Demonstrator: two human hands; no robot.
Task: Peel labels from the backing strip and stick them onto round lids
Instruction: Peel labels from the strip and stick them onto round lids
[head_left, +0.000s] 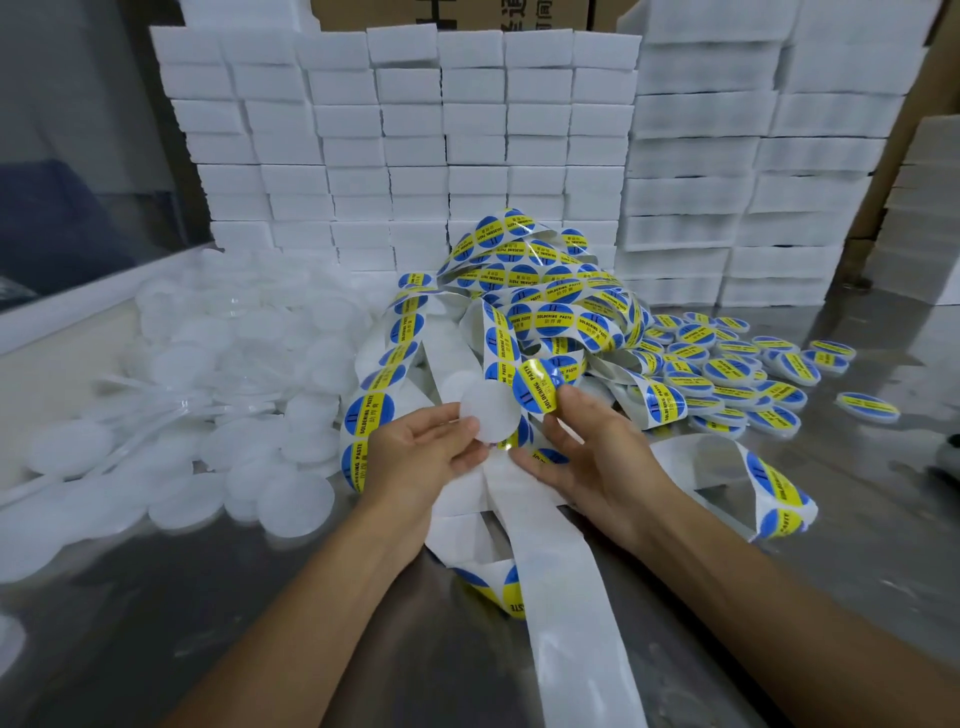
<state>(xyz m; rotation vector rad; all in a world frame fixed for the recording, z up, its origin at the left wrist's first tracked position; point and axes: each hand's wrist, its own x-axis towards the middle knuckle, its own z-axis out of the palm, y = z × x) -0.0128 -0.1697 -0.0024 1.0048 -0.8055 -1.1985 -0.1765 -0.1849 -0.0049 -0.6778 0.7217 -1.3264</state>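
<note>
Between the two hands, just above the tangled strip, a plain white round lid (491, 413) is held up off the metal table (208, 623). The left hand (421, 460) pinches the lid at its lower left edge, thumb on the near face and curled fingers behind it. The right hand (587, 447) sits just right of the lid with its fingers bent; its thumb and fingertips pinch a peeled blue and yellow label (537, 384) reading "SOLDERING PASTE". This label stands tilted at the lid's upper right edge and overlaps it; whether it is already stuck down cannot be told.

Beyond the fingertips, a heap of backing strip (519, 291) loaded with the same labels piles up in loops. Bare white lengths of strip run under both palms and trail toward the near edge of the table between the forearms.

Left of the left hand's knuckles lies a spread of unlabelled white lids (208, 374), many overlapping. Right of the right hand's fingers, well apart, labelled lids (727, 364) lie scattered on the table. Behind everything rise stacks of white boxes (415, 145).
</note>
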